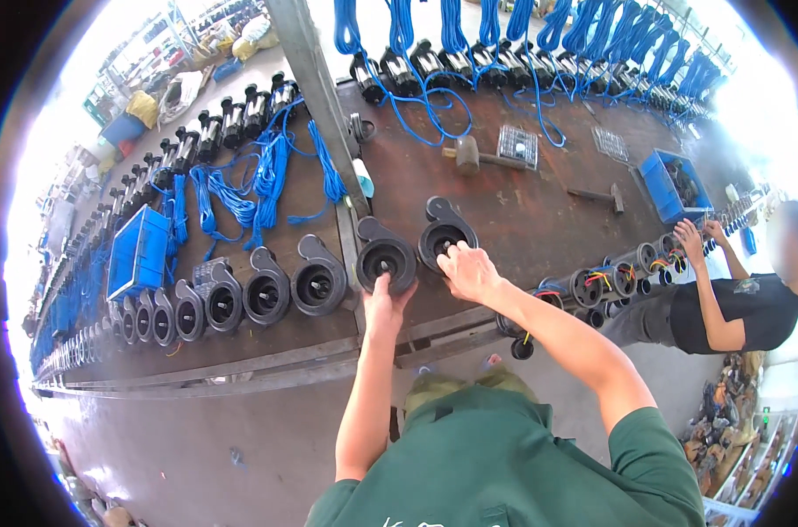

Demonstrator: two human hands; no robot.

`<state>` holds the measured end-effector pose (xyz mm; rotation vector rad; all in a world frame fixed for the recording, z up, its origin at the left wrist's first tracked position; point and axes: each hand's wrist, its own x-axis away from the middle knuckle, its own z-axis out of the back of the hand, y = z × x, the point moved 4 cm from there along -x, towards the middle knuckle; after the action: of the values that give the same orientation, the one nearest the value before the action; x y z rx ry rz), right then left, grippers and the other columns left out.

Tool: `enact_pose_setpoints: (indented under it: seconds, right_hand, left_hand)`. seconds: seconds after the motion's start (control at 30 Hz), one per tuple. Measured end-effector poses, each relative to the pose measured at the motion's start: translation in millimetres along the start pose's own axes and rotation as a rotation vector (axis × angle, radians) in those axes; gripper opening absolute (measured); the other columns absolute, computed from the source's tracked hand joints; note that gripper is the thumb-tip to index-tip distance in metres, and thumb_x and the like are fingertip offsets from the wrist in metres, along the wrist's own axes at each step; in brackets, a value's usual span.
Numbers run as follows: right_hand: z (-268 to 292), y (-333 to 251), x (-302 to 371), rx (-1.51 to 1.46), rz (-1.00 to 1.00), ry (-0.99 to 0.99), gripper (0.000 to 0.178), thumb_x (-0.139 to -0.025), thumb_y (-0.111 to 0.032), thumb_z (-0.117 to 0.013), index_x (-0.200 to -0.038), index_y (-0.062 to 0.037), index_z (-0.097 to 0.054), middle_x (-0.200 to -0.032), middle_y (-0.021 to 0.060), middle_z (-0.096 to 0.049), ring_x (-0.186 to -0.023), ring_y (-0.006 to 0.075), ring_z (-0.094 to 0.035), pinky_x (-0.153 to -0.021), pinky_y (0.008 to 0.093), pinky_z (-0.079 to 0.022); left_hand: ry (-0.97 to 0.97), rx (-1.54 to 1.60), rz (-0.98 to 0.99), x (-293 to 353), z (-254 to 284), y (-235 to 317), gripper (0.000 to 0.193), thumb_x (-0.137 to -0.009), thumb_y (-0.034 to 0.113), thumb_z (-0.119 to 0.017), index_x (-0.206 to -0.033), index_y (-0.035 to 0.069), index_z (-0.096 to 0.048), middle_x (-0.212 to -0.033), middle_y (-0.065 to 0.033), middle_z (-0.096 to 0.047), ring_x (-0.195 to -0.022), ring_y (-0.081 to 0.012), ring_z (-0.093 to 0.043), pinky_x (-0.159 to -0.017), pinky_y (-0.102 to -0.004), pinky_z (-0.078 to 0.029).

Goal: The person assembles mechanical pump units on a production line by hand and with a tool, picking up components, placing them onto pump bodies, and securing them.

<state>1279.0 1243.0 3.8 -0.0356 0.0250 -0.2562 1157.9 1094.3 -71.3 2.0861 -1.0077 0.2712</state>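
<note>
My left hand (385,306) grips the near rim of a black round pump housing (373,263), its thumb over the edge. A metal shaft end stands in that housing's middle. To its right, a second black pump housing (436,230) lies open side up. My right hand (471,270) reaches into it with fingers pinched at the centre; whatever is between the fingertips is hidden. A row of similar pump housings (318,288) runs left along the table's near edge.
Blue cable coils (267,176) and black-and-silver motors (425,66) line the back. A mallet (469,156), a hammer (605,197) and a blue crate (667,189) lie on the table (522,202). A metal post (316,88) rises ahead. At right, a co-worker (733,307) handles wired cylinders (623,279).
</note>
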Motion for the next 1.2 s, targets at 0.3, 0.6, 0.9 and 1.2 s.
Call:
enact_pose_setpoints:
  seconds: [0.3,0.6,0.9,1.2]
  right_hand:
    - [6.0,16.5,3.1,-0.029,0.117,-0.057,0.032,-0.079,-0.021,-0.075,-0.104,-0.0052,-0.062,-0.107,0.0148,-0.064,-0.106,0.0302,-0.062,-0.081,0.0402,-0.058]
    - [106.0,89.7,246.7,-0.706,0.066,0.794,0.019,-0.076,-0.002,-0.077,-0.082,-0.0049,-0.059,-0.072,0.0086,-0.060,-0.061,0.0266,-0.058,-0.055,0.0365,-0.048]
    - [-104.7,166.8,348.1,-0.281,-0.073,0.067,0.027,-0.078,-0.017,-0.073,-0.103,-0.0100,-0.063,-0.106,0.0049,-0.062,-0.088,0.0275,-0.065,-0.072,0.0427,-0.056]
    - [-22.0,157.6,311.2,-0.486,-0.022,0.002,0.024,-0.083,-0.018,-0.073,-0.097,-0.0046,-0.058,-0.096,0.0123,-0.062,-0.088,0.0321,-0.068,-0.071,0.0437,-0.058]
  left_hand:
    - [-0.022,-0.104,0.038,-4.9,0.5,-1.4,0.050,-0.100,0.028,-0.066,-0.140,0.012,-0.041,-0.131,-0.0170,-0.056,-0.105,-0.0351,-0.068,-0.085,-0.0563,-0.062]
    - [-0.017,-1.351,-0.835,165.5,-35.6,-117.8,0.018,-0.079,0.009,-0.078,-0.090,0.004,-0.065,-0.084,-0.0104,-0.065,-0.075,-0.0236,-0.063,-0.068,-0.0375,-0.052]
    - [-0.822,-2.205,-1.015,163.2,-43.9,-287.4,0.009,-0.073,0.018,-0.064,-0.080,0.012,-0.065,-0.084,-0.0045,-0.056,-0.096,-0.0254,-0.055,-0.078,-0.0377,-0.045]
    - [-0.804,-2.228,-0.562,179.6,-160.3,-224.0,0.016,-0.067,0.015,-0.070,-0.079,0.005,-0.067,-0.091,-0.0098,-0.066,-0.105,-0.0322,-0.057,-0.086,-0.0412,-0.047]
